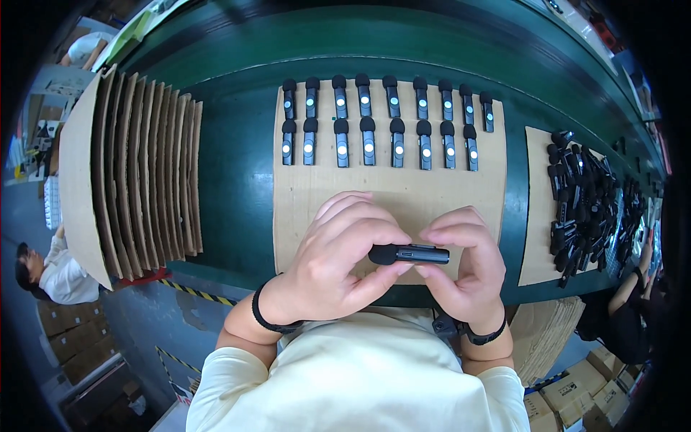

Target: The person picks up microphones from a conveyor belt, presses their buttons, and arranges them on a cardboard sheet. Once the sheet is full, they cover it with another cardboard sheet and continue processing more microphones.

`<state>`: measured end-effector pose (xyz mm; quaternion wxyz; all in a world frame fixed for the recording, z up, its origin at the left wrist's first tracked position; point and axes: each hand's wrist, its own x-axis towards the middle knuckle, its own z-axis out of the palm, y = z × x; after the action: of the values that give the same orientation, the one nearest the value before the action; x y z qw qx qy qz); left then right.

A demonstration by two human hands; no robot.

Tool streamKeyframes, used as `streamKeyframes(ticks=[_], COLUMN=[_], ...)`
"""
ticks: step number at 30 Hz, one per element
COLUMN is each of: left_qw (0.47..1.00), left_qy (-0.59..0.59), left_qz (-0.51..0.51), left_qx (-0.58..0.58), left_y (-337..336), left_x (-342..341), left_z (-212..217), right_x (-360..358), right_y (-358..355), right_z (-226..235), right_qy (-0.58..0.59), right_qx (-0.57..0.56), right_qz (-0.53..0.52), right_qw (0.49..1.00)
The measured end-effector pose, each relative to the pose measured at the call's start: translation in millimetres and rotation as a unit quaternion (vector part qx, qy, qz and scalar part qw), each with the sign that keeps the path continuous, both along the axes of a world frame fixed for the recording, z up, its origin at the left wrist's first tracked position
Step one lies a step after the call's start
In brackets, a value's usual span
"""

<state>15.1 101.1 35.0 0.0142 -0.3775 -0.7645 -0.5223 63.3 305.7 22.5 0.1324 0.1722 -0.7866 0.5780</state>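
A small black clip-on microphone (426, 255) with a round foam windscreen lies sideways between my hands, above the near part of a flat cardboard sheet (306, 198). My left hand (338, 263) pinches it near the foam end, thumb below and fingers above. On its other end, the thumb and fingers of my right hand (464, 266) close from above and below. A slot shows in the side turned toward me. Beyond my hands, two rows of similar microphones (368, 150) lie on the sheet, foam ends away from me, each with a pale round spot.
Bent cardboard sheets (85, 180) stand in a row at the left of the green table (234, 158). To the right, a heap of black microphones (579, 201) covers another cardboard piece (536, 230). Other people (68, 277) are at the far left and right. Cartons (568, 392) sit lower right.
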Motion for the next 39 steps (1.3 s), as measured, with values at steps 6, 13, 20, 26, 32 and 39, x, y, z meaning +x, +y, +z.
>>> streamKeyframes(ticks=[6,13,20,26,32,39], left_qw=[0.999,0.997,0.997,0.995,0.994,0.993], left_qy=[0.014,0.006,-0.021,-0.041,-0.055,-0.067], left_qz=[0.003,-0.016,0.002,0.033,0.033,0.048], left_qx=[-0.043,-0.076,-0.076,-0.085,-0.089,-0.088], left_y=[1,7,-7,-18,-22,-27], left_x=[-1,1,0,2,1,0], left_z=[4,-8,-6,-9,-9,-9], right_x=[2,1,-1,-30,-43,-44], right_y=[2,3,42,96,116,114], right_z=[1,8,6,4,-18,-20], right_qy=[-0.004,0.035,0.009,-0.005,0.076,0.066], right_qx=[-0.038,0.034,0.097,0.238,0.368,0.416], right_qz=[0.000,0.009,-0.056,-0.138,-0.069,-0.017], right_qw=[0.999,0.999,0.994,0.962,0.924,0.907])
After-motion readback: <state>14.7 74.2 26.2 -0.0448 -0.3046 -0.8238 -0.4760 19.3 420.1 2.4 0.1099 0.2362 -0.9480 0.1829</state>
